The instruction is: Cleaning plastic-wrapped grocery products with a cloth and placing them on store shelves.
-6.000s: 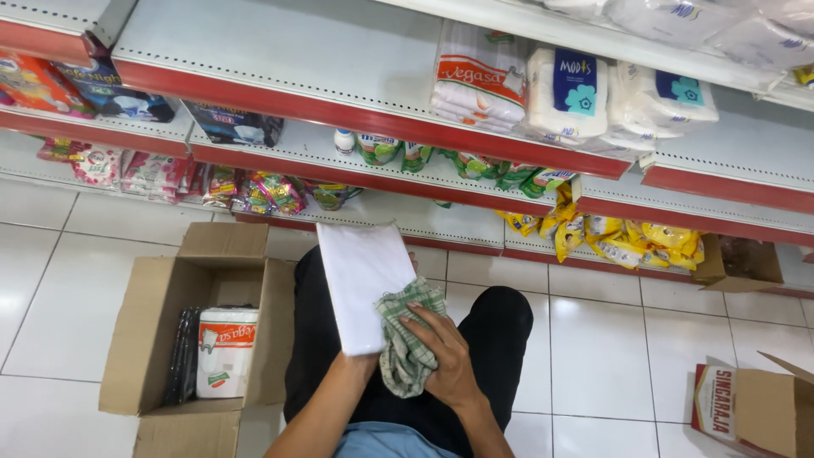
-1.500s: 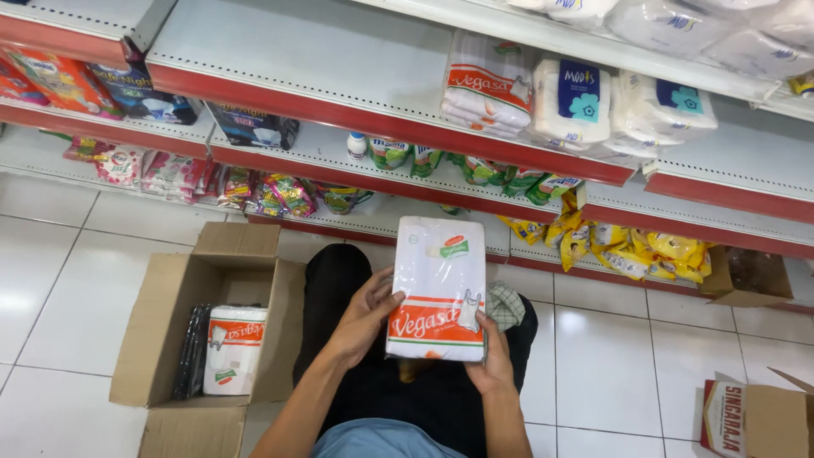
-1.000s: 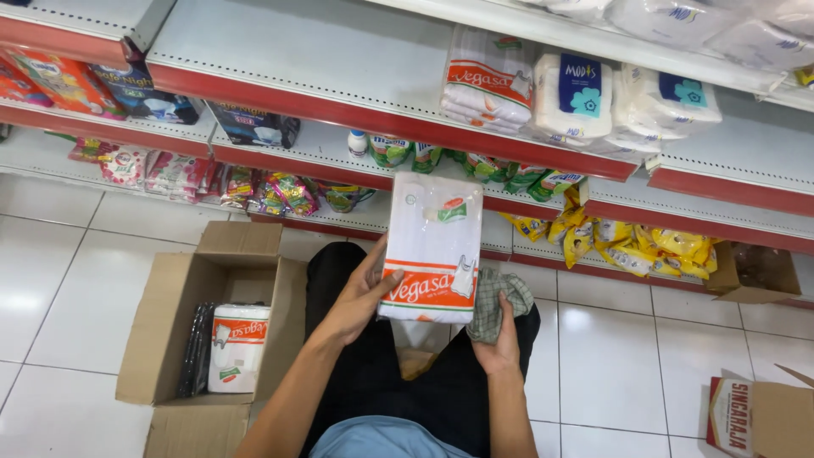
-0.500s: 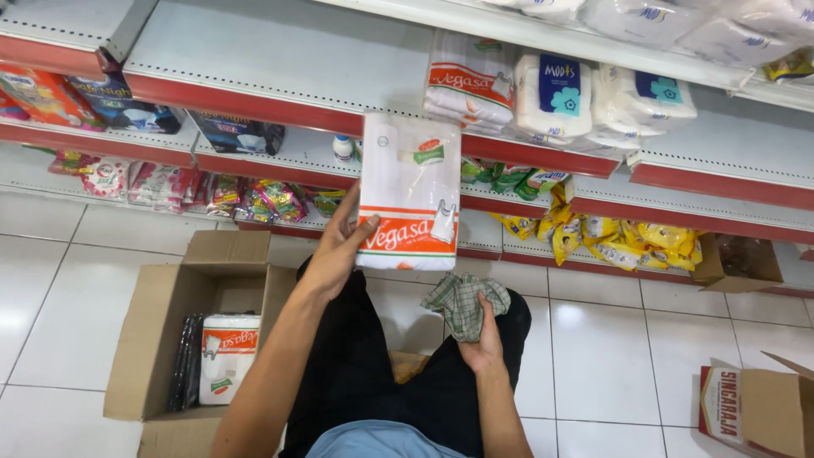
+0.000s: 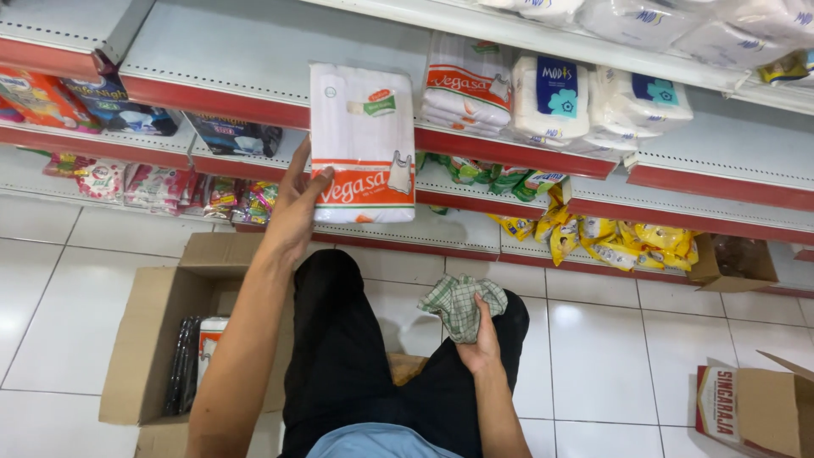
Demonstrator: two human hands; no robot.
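Your left hand (image 5: pixel 298 202) has its grip clamped on the lower left edge of the white pack (image 5: pixel 363 142), thumb across the orange band, holding it upright in front of the shelf's (image 5: pixel 237 55) red front edge, just left of the stack of like packs (image 5: pixel 468 83) lying there. Your right hand (image 5: pixel 482 343) is down at your knee, fingers closed on a checked cloth (image 5: pixel 458 304). The pack is soft and held from one edge only, so I judge it could sag or twist out of your fingers and drop toward the floor (image 5: pixel 593 356) or the open box (image 5: pixel 161 339) below. It could also catch on the shelf's front edge if tilted, or nudge the stack beside it.
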